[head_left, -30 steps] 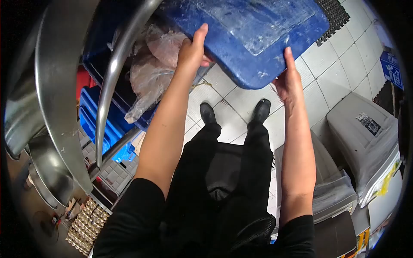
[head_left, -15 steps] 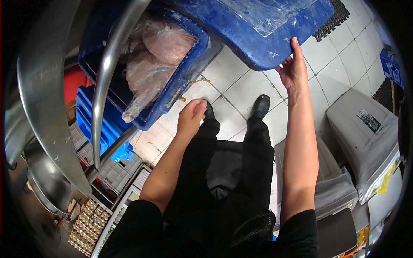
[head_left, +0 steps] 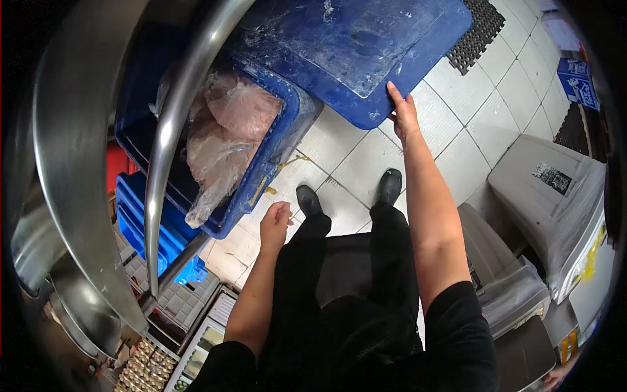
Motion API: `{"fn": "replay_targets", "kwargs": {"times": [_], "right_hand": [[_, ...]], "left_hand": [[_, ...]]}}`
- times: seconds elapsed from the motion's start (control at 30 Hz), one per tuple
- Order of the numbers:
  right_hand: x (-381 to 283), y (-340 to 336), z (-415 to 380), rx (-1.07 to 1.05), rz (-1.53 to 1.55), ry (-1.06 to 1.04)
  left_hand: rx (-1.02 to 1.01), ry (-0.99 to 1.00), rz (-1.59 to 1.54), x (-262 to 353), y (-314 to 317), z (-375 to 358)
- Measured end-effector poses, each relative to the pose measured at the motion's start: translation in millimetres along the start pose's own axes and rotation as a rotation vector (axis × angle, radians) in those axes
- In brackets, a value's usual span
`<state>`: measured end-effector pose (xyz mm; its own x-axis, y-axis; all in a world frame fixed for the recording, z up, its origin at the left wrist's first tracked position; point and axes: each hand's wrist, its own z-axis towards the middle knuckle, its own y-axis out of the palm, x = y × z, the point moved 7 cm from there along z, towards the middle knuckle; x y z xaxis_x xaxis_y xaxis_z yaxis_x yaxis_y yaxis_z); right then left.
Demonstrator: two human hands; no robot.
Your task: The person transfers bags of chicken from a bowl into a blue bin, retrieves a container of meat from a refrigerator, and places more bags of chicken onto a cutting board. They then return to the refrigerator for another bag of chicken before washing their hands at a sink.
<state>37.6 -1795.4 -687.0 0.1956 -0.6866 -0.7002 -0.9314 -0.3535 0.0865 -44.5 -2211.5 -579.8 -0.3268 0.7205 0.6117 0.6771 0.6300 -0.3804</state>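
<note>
My right hand [head_left: 403, 116] grips the edge of a blue plastic lid [head_left: 313, 62], its thumb on top and the other fingers underneath. White smears mark the lid. Left of it stands a deep blue bin [head_left: 297, 121], uncovered at the near end, holding clear plastic bags of pale pink contents [head_left: 228, 137] that look like raw meat. My left hand [head_left: 275, 222] hangs beside the bin's near corner, apart from it, with fingers curled in and nothing seen in them.
A curved steel rail [head_left: 160, 140] crosses in front of the bin. Grey bins [head_left: 542, 202] stand at right on the white tiled floor [head_left: 450, 114]. A black mat [head_left: 477, 36] lies beyond the lid. Egg trays [head_left: 147, 366] are lower left; another person's hand [head_left: 557, 375] shows lower right.
My right hand and the lid have shifted left in view, bringing the lid partly over the bin's far side. My left hand has moved lower in view. Another person's hand has appeared lower right.
</note>
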Motion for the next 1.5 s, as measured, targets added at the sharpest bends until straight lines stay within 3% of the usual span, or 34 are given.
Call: {"fn": "replay_targets", "kwargs": {"times": [0.3,0.37,0.57,0.6,0.63,0.7,0.77,0.8,0.83,0.93,1.0,1.03,1.1,1.17,1.23,1.3,1.5], "right_hand": [[-18,56,11,-0.096,-0.074,0.013],[-20,57,7,-0.109,-0.105,0.028],[13,58,-12,0.068,-0.173,-0.043],[20,71,-40,0.014,-0.207,-0.043],[40,92,-72,-0.169,-0.191,0.014],[66,147,-157,-0.61,-0.255,0.255],[82,183,-225,-0.742,-0.398,0.377],[91,189,-241,-0.683,-0.386,0.324],[99,194,-236,-0.55,-0.436,0.007],[113,193,-242,-0.486,-0.25,0.014],[102,193,-272,-0.661,0.11,0.508],[97,186,-278,-0.67,0.106,0.502],[104,172,-308,-0.77,0.171,0.752],[103,158,-318,-0.749,0.171,0.708],[93,154,-320,-0.614,0.293,0.661],[95,157,-329,-0.594,0.296,0.653],[106,118,-358,-0.589,0.369,0.671]], "left_hand": [[0.055,-0.075,-0.005,-2,-20,-2],[0.07,-0.014,0.042,4,-25,-4],[0.146,0.102,-0.035,22,-40,-17],[0.253,0.282,0.014,36,-50,-22],[0.36,0.462,0.064,49,-60,-32],[0.394,0.495,0.175,68,-64,-36],[0.252,0.435,0.193,85,-51,-33],[0.196,0.387,0.258,89,-46,-33],[0.201,0.387,0.259,88,-51,-33],[0.044,0.305,0.595,80,-48,-32],[-0.032,0.265,0.619,71,-42,-42],[-0.113,0.224,0.647,64,-36,-47],[-0.109,0.165,0.65,65,-36,-61],[-0.148,0.312,0.692,74,-29,-68],[-0.149,0.25,0.779,81,-25,-66],[-0.103,0.409,0.844,92,-26,-74],[-0.17,0.257,0.867,70,-1,-107]]}}
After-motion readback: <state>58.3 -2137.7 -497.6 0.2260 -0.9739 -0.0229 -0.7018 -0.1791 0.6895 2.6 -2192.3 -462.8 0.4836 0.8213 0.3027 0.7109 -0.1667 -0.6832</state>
